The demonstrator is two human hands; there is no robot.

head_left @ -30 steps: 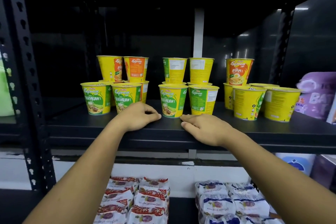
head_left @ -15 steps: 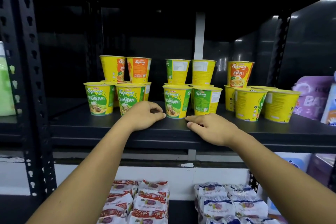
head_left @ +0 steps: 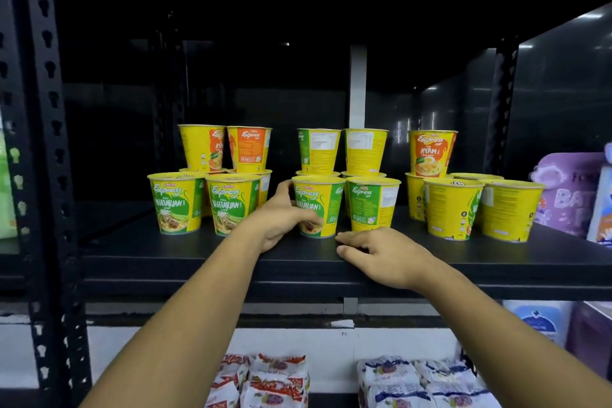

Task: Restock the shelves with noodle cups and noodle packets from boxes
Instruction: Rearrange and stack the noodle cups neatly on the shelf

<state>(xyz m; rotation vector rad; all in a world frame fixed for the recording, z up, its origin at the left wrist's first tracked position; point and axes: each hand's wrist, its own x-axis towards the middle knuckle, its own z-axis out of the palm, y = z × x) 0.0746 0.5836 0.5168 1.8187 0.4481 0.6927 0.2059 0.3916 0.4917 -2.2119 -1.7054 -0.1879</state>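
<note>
Both bare forearms reach forward and upward, converging toward the middle. Left hand (head_left: 281, 220): thumb raised along the left side of a noodle cup (head_left: 326, 200), fingers curled across its lower front. Right hand (head_left: 381, 253): palm down, fingers loosely bent and pointing left, resting on the shelf (head_left: 165, 252) near its front edge, holding nothing.

Read "Express" above "VEGETARIAN" on green-label noodle cup (head_left: 323, 200) at front centre; same wording on two front cups to its left. Read "Express" with "AYAM" on orange-label noodle cup (head_left: 430, 152) stacked at right. On purple pack (head_left: 569, 195) only "BA" legible; back-panel print too small.
</note>
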